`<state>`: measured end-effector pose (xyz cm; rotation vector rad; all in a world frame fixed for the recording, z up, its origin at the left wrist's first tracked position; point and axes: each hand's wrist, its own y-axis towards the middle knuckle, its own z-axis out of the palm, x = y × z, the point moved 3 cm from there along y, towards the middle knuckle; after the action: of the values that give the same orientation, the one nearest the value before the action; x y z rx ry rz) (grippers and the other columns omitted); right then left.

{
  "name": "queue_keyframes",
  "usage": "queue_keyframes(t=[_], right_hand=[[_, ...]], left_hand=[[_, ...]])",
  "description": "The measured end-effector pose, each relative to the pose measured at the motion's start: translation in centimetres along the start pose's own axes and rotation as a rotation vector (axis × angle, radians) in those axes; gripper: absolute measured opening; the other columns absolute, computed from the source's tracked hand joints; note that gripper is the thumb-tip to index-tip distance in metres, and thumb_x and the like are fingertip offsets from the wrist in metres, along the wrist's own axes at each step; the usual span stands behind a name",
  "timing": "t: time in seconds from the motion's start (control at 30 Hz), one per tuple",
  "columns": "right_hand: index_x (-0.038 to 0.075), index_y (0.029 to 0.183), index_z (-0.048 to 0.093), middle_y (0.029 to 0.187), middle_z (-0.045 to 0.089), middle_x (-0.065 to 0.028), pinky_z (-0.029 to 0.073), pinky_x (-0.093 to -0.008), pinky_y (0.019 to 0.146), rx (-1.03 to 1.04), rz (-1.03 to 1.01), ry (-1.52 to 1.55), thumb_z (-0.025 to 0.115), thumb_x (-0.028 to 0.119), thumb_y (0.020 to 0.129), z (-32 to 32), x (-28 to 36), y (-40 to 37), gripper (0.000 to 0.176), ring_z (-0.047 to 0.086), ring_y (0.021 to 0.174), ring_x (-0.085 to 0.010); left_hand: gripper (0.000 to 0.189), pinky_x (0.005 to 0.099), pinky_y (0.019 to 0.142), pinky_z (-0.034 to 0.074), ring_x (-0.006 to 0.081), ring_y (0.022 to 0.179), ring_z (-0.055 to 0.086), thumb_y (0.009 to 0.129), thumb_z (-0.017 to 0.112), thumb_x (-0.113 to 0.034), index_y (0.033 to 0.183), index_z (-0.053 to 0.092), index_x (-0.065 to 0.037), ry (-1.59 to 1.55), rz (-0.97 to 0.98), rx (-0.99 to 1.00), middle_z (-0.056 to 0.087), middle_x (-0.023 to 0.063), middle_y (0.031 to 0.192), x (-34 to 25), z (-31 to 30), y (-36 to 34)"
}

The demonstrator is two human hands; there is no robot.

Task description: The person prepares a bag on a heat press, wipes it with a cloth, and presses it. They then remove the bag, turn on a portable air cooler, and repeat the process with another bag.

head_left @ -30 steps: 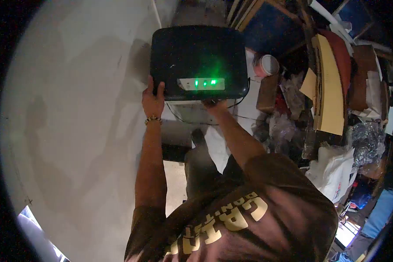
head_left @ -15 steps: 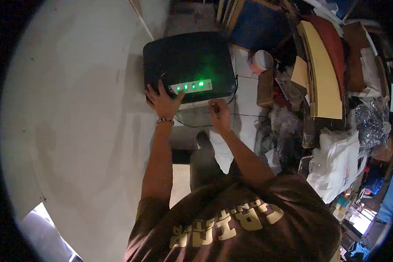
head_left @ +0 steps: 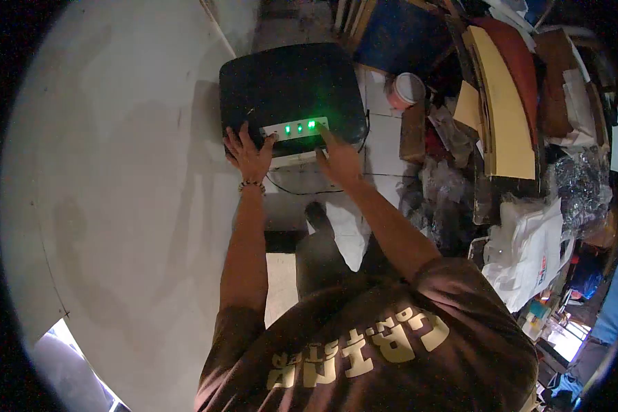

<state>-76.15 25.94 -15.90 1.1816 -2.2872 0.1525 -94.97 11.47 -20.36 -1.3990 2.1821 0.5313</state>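
A dark box-like device (head_left: 288, 82) lies on the tiled floor, with a pale panel (head_left: 276, 130) of green lights along its near side. My left hand (head_left: 249, 152) rests on the device's near left corner, fingers spread, thumb at the panel's left end. My right hand (head_left: 340, 161) is at the panel's right end, its index finger stretched out to the rightmost lights and its other fingers partly bent. Neither hand holds anything. A thin black cable (head_left: 295, 193) curves below the device.
A pale wall (head_left: 130, 172) rises at the left. On the right are a round tub (head_left: 406, 90), a yellow board (head_left: 507, 110), clear plastic wrapping (head_left: 577, 185) and a white plastic bag (head_left: 525, 247). A blue panel (head_left: 402, 38) stands behind.
My right hand has moved up from the device's near edge onto the panel, and its index finger has stretched out. Fewer green lights show at the panel's left end.
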Motion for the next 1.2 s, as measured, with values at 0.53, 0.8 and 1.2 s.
queue_keyframes(t=[0.53, 0.8, 1.2], right_hand=[[0.011, 0.141, 0.053, 0.109, 0.067, -0.0186, 0.054, -0.0492, 0.085, 0.179, 0.19, 0.292, 0.066, 0.025, 0.092, -2.4, -2.9, -6.2, 0.053, 0.066, 0.099, -0.0373], [0.008, 0.127, 0.065, 0.106, 0.071, -0.0192, 0.054, -0.0465, 0.088, 0.56, 0.039, 0.25, 0.068, 0.041, 0.092, -0.7, -14.0, -33.2, 0.049, 0.069, 0.096, -0.0349], [0.007, 0.127, 0.065, 0.105, 0.073, -0.0159, 0.055, -0.0373, 0.081, 0.598, 0.781, 0.379, 0.073, 0.045, 0.089, 3.4, -17.1, -71.7, 0.055, 0.07, 0.093, -0.0254]], left_hand=[[0.083, 0.0667, 0.118, 0.017, 0.0449, 0.154, 0.012, 0.082, 0.068, -0.062, 0.154, 0.042, -0.029, -0.032, 0.238, 0.036, 0.017, 0.0198, 0.168, 7.4, 3.3, 2.9], [0.083, 0.0668, 0.117, 0.023, 0.0426, 0.153, 0.017, 0.085, 0.058, -0.071, 0.153, 0.043, -0.025, 0.142, 0.152, 0.091, 0.022, 0.0191, 0.166, 4.2, 1.5, 2.8], [0.092, 0.0614, 0.116, 0.03, 0.0418, 0.147, 0.03, 0.081, 0.066, -0.07, 0.147, 0.045, -0.011, 0.164, 0.07, -0.028, 0.035, 0.0208, 0.158, 4.0, 3.0, 5.4]])
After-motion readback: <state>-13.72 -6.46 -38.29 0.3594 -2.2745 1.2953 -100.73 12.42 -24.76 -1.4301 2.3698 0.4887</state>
